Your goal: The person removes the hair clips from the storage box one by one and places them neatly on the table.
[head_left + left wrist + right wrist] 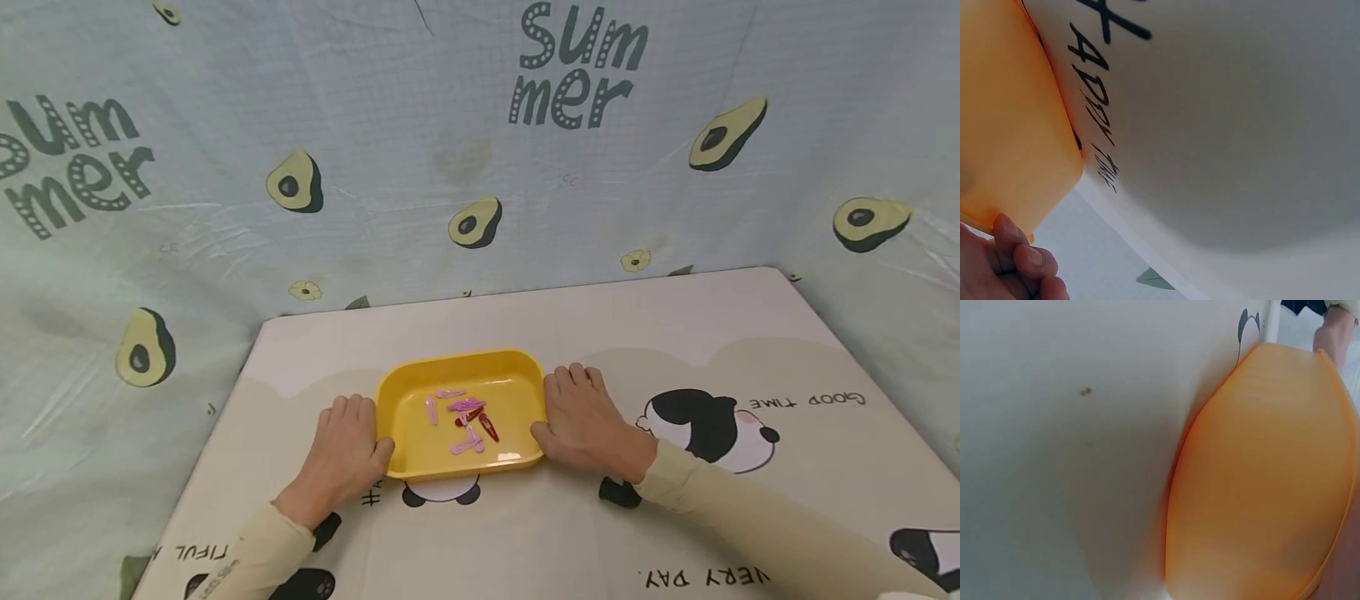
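Note:
A yellow tray [420, 461] with raised walls sits on the table in the head view. Inside it lie several small hair clips: a pink clip [431, 409] to the left, a dark red clip [489, 427] to the right, and more pink ones bunched between. My left hand [345, 450] grips the tray's left rim, thumb at the near corner. The right rim is gripped by my right hand [588, 421], thumb towards the front. In the left wrist view, curled fingertips [1013, 240] show under the rim. The right wrist view shows mainly the tray's outer wall [1260, 475].
A pale tablecloth [540, 533] printed with pandas and lettering covers the table. Behind it hangs a light curtain [390, 167] with avocado and "summer" prints, reaching round both sides. The table's back edge [600, 285] runs close behind the tray.

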`<state>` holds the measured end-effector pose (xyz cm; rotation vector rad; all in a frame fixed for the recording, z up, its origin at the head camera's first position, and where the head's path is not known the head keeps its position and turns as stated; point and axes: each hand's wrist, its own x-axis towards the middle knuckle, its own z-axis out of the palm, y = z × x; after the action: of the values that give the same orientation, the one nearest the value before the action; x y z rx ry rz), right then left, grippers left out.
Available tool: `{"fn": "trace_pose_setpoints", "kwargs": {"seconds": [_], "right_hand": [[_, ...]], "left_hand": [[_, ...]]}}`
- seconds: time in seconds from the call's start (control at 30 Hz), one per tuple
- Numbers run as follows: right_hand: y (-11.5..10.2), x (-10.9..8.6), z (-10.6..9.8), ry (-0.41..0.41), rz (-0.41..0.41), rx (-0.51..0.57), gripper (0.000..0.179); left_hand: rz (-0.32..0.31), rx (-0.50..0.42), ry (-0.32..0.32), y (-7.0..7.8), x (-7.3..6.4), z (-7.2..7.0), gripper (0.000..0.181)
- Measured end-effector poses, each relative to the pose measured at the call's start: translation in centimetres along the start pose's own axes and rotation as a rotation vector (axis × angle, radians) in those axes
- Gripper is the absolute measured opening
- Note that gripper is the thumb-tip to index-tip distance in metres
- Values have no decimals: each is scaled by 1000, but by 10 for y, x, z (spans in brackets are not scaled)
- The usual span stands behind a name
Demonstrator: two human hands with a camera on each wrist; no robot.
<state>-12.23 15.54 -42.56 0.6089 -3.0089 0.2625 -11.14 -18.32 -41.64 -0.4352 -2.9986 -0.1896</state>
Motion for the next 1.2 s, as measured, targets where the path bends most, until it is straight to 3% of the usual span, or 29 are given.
{"fn": "trace_pose_setpoints", "kwargs": {"seconds": [0.73, 1.2], "right_hand": [[27, -43, -9, 39, -33, -42, 28], [31, -47, -13, 31, -46, -51, 34]], "left_hand": [[119, 4, 11, 25, -3, 6, 17], [142, 93, 18, 31, -3, -3, 21]]}}
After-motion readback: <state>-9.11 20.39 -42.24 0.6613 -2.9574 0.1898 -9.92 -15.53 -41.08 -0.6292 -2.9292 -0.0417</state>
